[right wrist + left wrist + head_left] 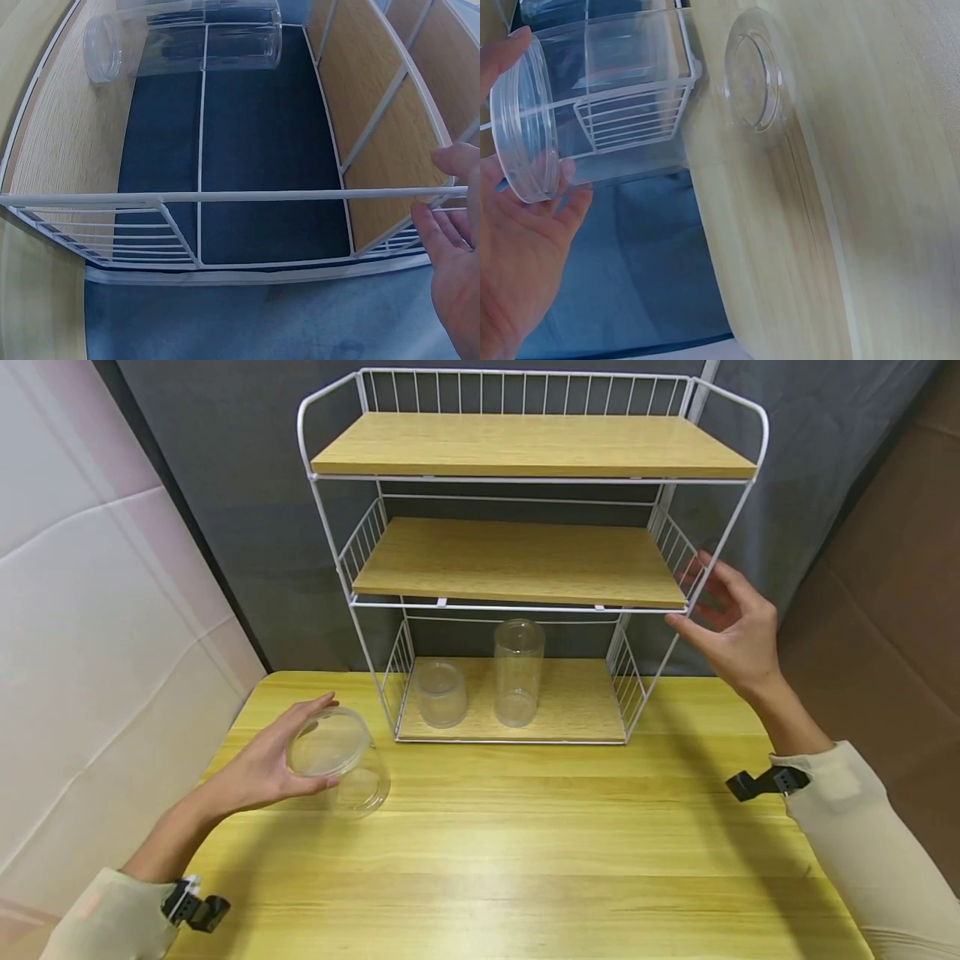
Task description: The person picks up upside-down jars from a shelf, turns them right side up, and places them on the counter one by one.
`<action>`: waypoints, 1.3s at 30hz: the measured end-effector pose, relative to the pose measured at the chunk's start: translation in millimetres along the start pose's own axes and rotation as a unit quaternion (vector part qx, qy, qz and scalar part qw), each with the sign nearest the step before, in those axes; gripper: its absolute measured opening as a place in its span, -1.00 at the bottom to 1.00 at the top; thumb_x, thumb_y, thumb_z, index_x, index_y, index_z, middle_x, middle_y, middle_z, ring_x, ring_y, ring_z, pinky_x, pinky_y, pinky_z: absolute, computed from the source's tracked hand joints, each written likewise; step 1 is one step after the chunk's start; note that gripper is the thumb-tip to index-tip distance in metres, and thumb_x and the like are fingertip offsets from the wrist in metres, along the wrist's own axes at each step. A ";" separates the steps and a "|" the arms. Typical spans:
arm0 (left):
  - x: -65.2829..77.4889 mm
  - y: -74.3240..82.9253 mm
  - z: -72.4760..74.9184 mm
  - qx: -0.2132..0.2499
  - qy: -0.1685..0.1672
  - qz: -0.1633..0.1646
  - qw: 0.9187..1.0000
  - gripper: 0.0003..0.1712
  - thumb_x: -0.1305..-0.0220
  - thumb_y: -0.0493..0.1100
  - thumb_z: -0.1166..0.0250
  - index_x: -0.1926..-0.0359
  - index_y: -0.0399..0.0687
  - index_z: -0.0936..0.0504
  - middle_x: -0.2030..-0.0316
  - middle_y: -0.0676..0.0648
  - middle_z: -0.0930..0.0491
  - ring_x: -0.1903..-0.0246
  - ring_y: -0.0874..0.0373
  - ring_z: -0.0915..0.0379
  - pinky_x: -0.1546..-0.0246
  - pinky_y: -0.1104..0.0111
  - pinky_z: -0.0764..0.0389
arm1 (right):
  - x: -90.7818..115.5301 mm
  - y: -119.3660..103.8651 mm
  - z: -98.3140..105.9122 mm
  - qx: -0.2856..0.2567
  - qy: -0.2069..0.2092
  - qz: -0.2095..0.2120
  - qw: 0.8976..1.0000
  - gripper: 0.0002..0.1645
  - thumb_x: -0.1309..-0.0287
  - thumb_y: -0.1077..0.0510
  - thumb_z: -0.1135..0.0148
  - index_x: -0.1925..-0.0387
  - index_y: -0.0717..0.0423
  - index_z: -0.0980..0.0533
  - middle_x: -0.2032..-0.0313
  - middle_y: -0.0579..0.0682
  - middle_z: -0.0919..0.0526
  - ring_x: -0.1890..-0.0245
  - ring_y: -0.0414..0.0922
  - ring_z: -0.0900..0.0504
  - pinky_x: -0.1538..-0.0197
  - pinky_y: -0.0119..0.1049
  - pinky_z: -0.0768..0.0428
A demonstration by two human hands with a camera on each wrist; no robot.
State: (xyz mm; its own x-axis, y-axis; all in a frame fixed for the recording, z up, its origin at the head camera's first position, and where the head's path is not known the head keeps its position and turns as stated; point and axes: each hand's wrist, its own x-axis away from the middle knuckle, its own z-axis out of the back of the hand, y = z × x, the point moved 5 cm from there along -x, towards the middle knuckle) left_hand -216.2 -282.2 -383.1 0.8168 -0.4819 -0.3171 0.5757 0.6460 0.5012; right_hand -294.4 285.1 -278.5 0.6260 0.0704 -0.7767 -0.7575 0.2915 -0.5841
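White rack [525,560] and clear jar [352,764], one hand to each

At the left of the head view, the left hand [266,768] holds the jar by its top, thumb on the near side and fingers on the far side of the lid [526,120]. The rim probably offers the surest hold on a smooth wall, and a grip so high leaves the base [754,71] free of fingers. The jar is over the table [510,843], just beside the rack; whether the base bears on the wood cannot be told.

At the right of the frame, the right hand [738,635] pinches the rack's front post [657,677] at the middle shelf, thumb before the corner and fingers behind. Such a hold would likely steady the light wire frame, though how firmly it presses is not shown.

On the bottom shelf [577,693], at the lower centre, the small jar [441,695] stands left of the tall jar [518,677], both upright and apart. The gap between them presumably keeps their walls from knocking; the side grids would check sideways slipping, while the open front admits a hand.
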 end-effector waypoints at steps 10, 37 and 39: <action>-2.9 9.8 7.5 -0.011 0.043 -0.022 0.999 0.43 0.20 -0.16 -0.77 -0.67 -0.06 -0.14 -0.46 -0.37 -0.38 -0.40 -0.37 -0.28 -0.52 0.12 -0.30 | -1.6 -0.9 -1.3 0.003 -0.009 0.004 1.000 -0.05 0.10 0.70 -0.42 -0.41 0.34 -0.46 -0.23 0.38 -0.61 -0.18 -0.11 -0.71 -0.17 -0.41 -0.70; -49.6 87.2 -8.2 0.004 0.055 0.035 0.998 0.25 -0.10 0.01 -0.67 -0.68 -0.02 -0.13 -0.59 -0.26 -0.20 -0.54 -0.34 -0.12 -0.43 -0.42 -0.24 | -0.9 2.0 -0.2 -0.043 0.005 0.001 0.999 -0.07 0.13 0.75 -0.39 -0.37 0.39 -0.49 -0.21 0.39 -0.61 -0.18 -0.07 -0.71 -0.17 -0.39 -0.70; -55.4 91.0 -13.2 0.011 0.056 0.034 0.998 0.25 -0.11 0.01 -0.67 -0.68 -0.03 -0.13 -0.59 -0.26 -0.19 -0.55 -0.33 -0.11 -0.45 -0.40 -0.23 | -0.4 2.6 -0.1 -0.049 0.007 0.000 0.999 -0.07 0.13 0.75 -0.39 -0.37 0.39 -0.48 -0.21 0.40 -0.61 -0.18 -0.07 -0.72 -0.17 -0.39 -0.70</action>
State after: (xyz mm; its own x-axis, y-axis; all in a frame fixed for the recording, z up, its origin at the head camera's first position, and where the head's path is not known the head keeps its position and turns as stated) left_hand -208.6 -188.9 -330.5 0.8542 -0.3667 -0.3687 0.5181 0.6612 0.5426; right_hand -296.7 285.7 -279.6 0.6239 0.0573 -0.7794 -0.7725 0.1965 -0.6039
